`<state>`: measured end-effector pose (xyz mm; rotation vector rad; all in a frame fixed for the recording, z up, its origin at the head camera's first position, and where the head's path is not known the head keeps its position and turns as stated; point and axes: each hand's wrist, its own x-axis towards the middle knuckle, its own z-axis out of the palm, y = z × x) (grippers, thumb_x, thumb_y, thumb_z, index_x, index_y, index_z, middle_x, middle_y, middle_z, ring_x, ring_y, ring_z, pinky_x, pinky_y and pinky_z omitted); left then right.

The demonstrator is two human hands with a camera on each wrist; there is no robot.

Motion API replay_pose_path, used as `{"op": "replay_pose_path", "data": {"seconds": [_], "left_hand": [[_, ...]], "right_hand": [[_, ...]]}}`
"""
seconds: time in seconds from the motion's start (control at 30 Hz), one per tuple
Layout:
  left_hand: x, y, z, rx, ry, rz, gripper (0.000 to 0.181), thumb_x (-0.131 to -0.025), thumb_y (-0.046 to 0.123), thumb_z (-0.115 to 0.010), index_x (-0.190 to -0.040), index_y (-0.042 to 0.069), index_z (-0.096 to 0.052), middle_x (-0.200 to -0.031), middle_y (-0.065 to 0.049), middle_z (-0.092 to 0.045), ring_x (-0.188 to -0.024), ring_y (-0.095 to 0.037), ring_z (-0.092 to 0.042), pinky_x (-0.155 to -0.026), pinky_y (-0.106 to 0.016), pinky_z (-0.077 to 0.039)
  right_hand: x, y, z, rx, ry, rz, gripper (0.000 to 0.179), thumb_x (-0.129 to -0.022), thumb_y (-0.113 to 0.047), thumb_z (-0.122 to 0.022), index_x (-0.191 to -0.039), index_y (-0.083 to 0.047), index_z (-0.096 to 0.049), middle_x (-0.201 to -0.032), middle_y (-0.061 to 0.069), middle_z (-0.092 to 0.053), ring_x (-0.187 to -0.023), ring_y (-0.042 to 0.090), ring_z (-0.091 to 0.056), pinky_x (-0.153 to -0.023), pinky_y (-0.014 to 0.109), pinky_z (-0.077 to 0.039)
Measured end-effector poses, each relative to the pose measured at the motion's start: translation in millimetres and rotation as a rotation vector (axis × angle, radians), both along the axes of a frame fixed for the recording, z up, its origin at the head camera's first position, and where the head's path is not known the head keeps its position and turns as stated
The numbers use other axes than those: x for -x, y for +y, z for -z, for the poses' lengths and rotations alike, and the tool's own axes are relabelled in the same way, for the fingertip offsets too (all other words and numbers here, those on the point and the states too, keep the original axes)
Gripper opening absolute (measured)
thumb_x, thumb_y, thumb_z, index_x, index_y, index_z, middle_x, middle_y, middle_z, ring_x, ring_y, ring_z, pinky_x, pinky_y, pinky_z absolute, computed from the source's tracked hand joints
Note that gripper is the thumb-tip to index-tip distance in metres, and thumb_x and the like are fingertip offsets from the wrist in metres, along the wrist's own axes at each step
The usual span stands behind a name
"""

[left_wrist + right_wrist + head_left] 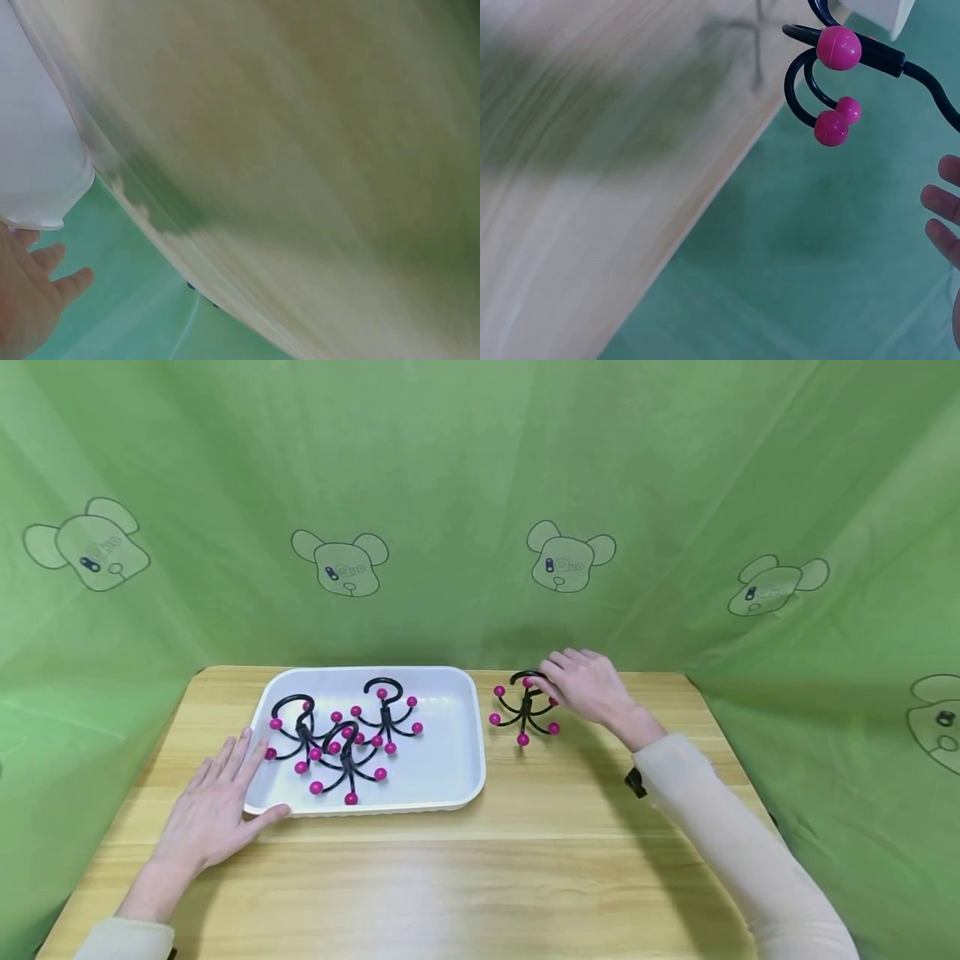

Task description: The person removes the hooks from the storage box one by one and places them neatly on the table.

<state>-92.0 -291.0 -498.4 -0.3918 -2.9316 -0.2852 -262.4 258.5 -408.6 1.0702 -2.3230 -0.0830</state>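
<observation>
My right hand (588,689) grips the curved top of a black multi-arm hanging hook (527,703), whose arms end in pink balls. It hangs right of the white tray (442,752), its arms pointing down; the right wrist view shows its stem (881,56) and several fingers (941,199), the grip itself out of frame. Inside the tray lie three similar hooks: one at the left (303,732), one in front (347,763) and one farther back (386,718). Spread fingers and thumb of my left hand (206,814) rest against the tray's left side and front corner.
A light wooden table (510,893) carries the tray near its back edge. Green cloth (465,460) printed with mouse-like heads rises behind the table and on both sides.
</observation>
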Motion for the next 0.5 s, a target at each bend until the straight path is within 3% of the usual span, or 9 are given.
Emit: {"op": "replay_pose_path", "data": {"seconds": [0.23,0.4,0.43,0.5], "left_hand": [[0.8,0.9,-0.3,0.0,-0.004,-0.001,0.107,-0.092,0.068,-0.065,-0.17,0.013,-0.016,-0.173,-0.028,-0.023,-0.156,-0.052,-0.031,-0.124,-0.071,-0.029],[0.6,1.0,0.6,0.0,-0.001,-0.001,0.107,-0.092,0.068,-0.065,-0.17,0.012,-0.019,-0.173,-0.028,-0.023,-0.156,-0.052,-0.031,-0.124,-0.07,-0.03],[0.4,0.7,0.9,0.001,0.0,-0.002,0.107,-0.092,0.068,-0.065,-0.17,0.011,-0.019,-0.173,-0.028,-0.023,-0.157,-0.052,-0.031,-0.124,-0.07,-0.03],[0.0,0.2,1.3,0.002,0.0,-0.003,0.106,-0.092,0.068,-0.065,-0.169,0.01,-0.02,-0.174,-0.028,-0.023,-0.157,-0.051,-0.03,-0.124,-0.07,-0.029]], "right_hand": [[14.3,13,16.4,0.015,-0.051,0.024,0.027,-0.099,-0.034,-0.07,-0.103,-0.007,-0.073,-0.095,0.013,-0.079,-0.08,0.028,-0.075,-0.065,0.038,-0.064],[20.9,17,24.6,0.017,-0.075,0.04,0.059,-0.113,-0.054,-0.035,-0.103,-0.009,-0.072,-0.094,0.012,-0.078,-0.078,0.027,-0.074,-0.064,0.037,-0.063],[21.8,17,26.0,0.019,-0.077,0.042,0.061,-0.113,-0.054,-0.033,-0.102,-0.009,-0.072,-0.093,0.012,-0.078,-0.078,0.027,-0.074,-0.064,0.037,-0.063],[23.2,17,27.8,0.018,-0.076,0.046,0.05,-0.112,-0.05,-0.044,-0.103,-0.009,-0.072,-0.094,0.011,-0.078,-0.079,0.027,-0.074,-0.065,0.037,-0.063]]}}
